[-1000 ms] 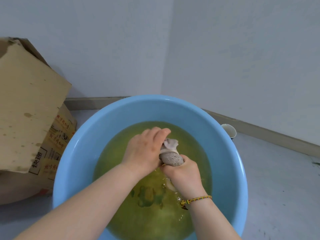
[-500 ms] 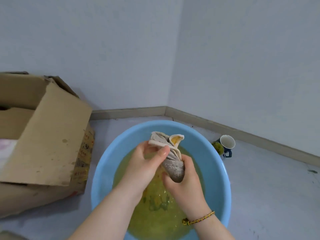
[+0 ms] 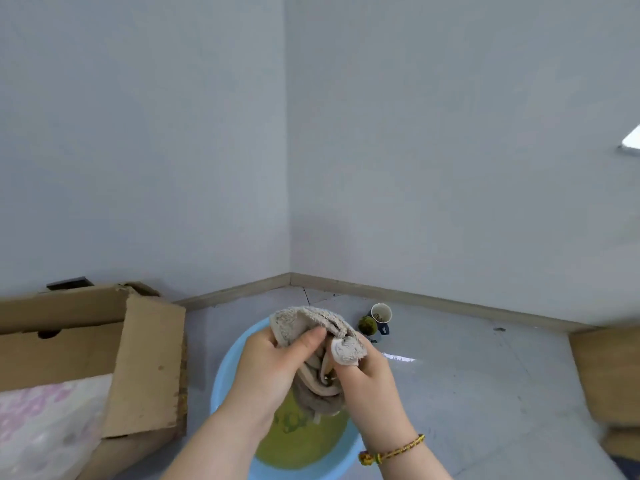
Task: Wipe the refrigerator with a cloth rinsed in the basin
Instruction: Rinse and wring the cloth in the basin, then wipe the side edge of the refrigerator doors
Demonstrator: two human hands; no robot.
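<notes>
Both the left hand (image 3: pixel 273 365) and the right hand (image 3: pixel 367 375) grip the cloth (image 3: pixel 311 327) above the basin (image 3: pixel 225 379); it looks soft, wet and heavy, so best held bunched.

- Two plain pale grey walls (image 3: pixel 450 133) meet in a corner at 12 o'clock.
- Beige baseboard (image 3: pixel 433 301) runs along both walls.
- Grey floor (image 3: pixel 485 393), with a hairline crack (image 3: pixel 306 296) near the corner and a glare streak (image 3: pixel 398 357) at 5 o'clock.
- Open cardboard box (image 3: pixel 149 368) at 8 o'clock, stained.
- Stacked cartons (image 3: pixel 602 368) at 4 o'clock.
- Mug (image 3: pixel 381 315) at 5 o'clock, near the baseboard.
- Bright patch (image 3: pixel 632 142) at 3 o'clock, source unidentified.
</notes>
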